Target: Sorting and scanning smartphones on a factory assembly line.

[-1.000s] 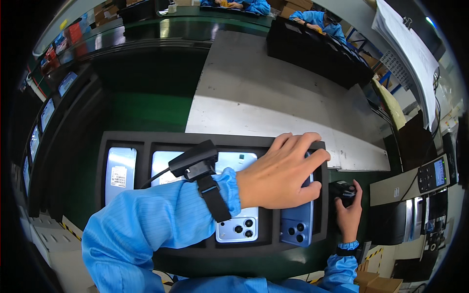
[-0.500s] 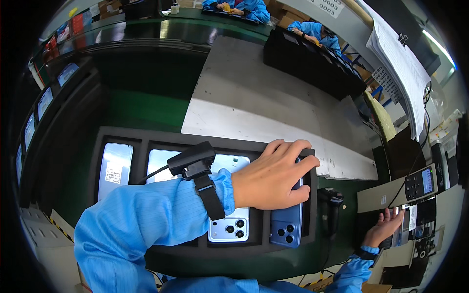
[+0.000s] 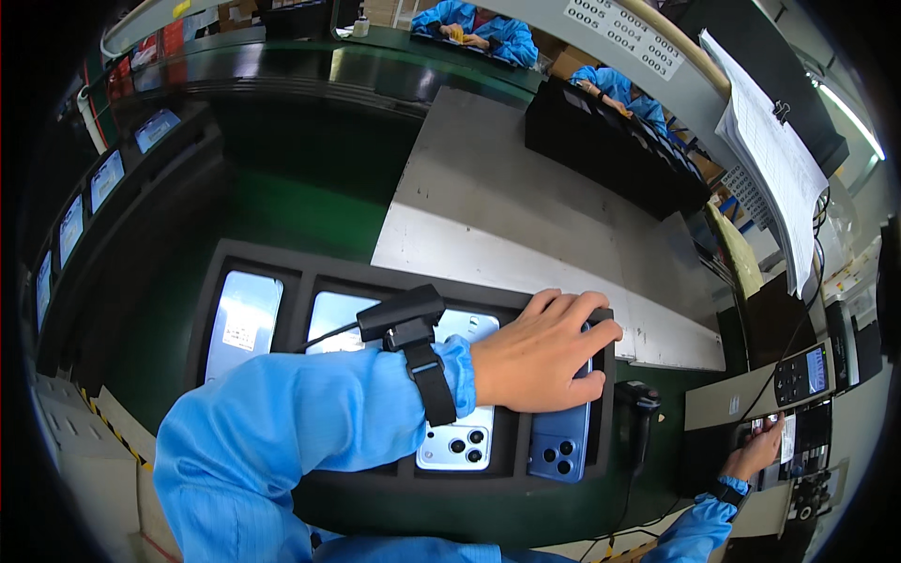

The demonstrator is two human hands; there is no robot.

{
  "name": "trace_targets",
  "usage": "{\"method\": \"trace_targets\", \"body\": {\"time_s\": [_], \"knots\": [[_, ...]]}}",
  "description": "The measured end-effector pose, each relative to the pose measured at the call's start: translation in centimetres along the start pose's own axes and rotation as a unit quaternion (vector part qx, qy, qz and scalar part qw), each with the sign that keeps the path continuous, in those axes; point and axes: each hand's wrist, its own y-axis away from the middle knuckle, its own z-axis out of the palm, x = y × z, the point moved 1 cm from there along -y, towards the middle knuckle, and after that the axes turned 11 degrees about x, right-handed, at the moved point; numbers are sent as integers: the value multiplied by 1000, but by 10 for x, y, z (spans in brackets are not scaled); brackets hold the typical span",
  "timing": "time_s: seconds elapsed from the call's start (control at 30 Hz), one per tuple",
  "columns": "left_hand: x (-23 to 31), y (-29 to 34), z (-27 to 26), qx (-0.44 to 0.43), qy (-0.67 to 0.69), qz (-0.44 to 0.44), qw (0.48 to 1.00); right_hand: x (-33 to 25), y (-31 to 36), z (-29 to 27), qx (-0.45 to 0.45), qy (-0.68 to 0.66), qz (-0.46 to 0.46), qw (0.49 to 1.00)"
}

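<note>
My left hand [image 3: 540,357] rests with fingers spread across the upper part of a dark blue phone [image 3: 557,446] at the right end of a black foam tray [image 3: 507,293]. Its fingertips reach the tray's far right rim. Under my left forearm, a silver-blue phone [image 3: 453,448] with three lenses lies in the middle slot. At far right, my right hand [image 3: 754,455] is at the front opening of a beige label printer [image 3: 741,399], fingers closed together. A white strip [image 3: 788,439] shows beside those fingers; what they pinch is unclear.
Another pale phone [image 3: 246,314] lies in the tray's left slot. A black handheld scanner [image 3: 640,403] stands right of the tray. Phones with lit screens line a black rack [image 3: 178,150] at left. Beyond a grey metal plate [image 3: 469,178], two people in blue work.
My right hand's fingers have closed at the printer opening. My left hand stays on the dark blue phone and tray rim. The whole view has shifted slightly.
</note>
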Motion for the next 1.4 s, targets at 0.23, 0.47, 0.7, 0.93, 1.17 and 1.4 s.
{"method": "trace_targets", "body": {"time_s": [0.23,0.47,0.7,0.93,1.17,1.4], "knots": [[1,-10,4,-38,4,-10,999,7,-68,-26,43,49,-72,995],[-3,-16,1,-46,40,-40,997,-15,135,-43,-227,67,230,944],[-1,-16,-4,-67,56,-77,993,-101,224,36,-804,259,176,505],[0,-7,-1,-76,-78,-34,993,-77,205,26,-626,290,72,721],[-9,0,-1,-74,-162,41,983,42,186,-4,-434,185,-45,880],[0,17,-56,-81,-195,-11,978,14,172,18,-488,226,80,839]]}}
